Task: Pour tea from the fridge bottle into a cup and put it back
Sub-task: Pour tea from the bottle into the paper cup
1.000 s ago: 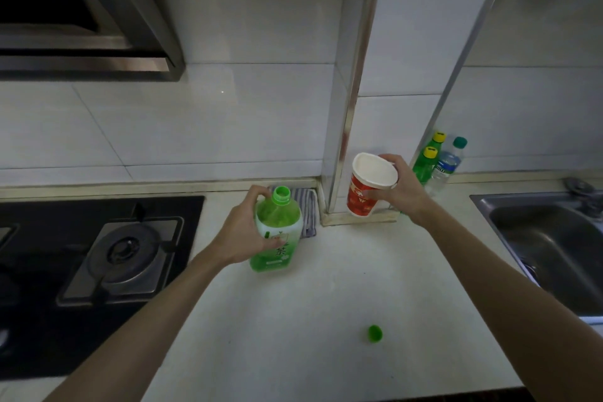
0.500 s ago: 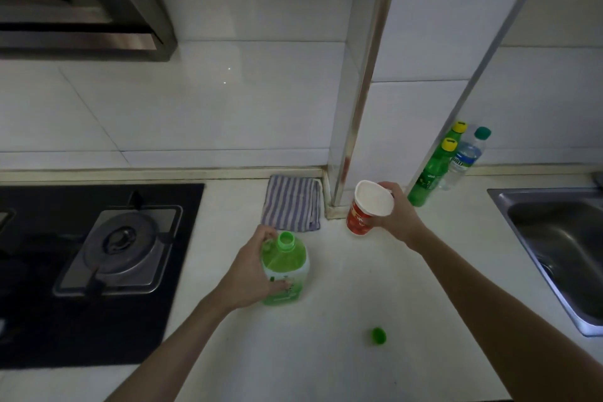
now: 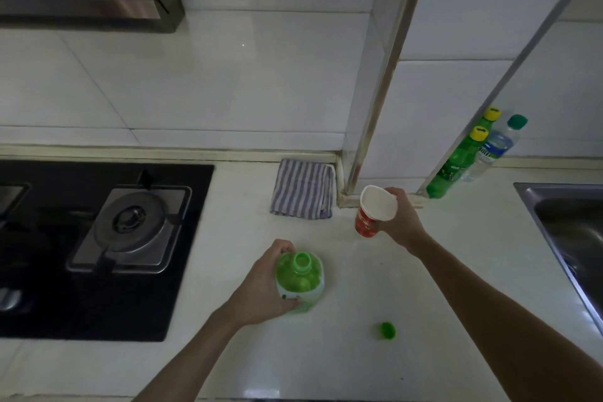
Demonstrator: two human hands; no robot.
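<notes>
Green plastic is showing at the middle of the head view: the uncapped tea bottle [image 3: 301,284] is standing upright on the pale counter [image 3: 326,365]. The left hand [image 3: 261,287] is wrapping its fingers round the bottle's side. At one o'clock from the bottle, the right hand [image 3: 403,222] is gripping the red-and-white cup [image 3: 373,212] by its rim, tilting its mouth toward the camera. The green cap [image 3: 387,330] is lying loose at four o'clock from the bottle. A striped cloth [image 3: 303,189] is lying at twelve o'clock, a stove [image 3: 130,228] at nine o'clock and a sink [image 3: 574,222] at three.
</notes>
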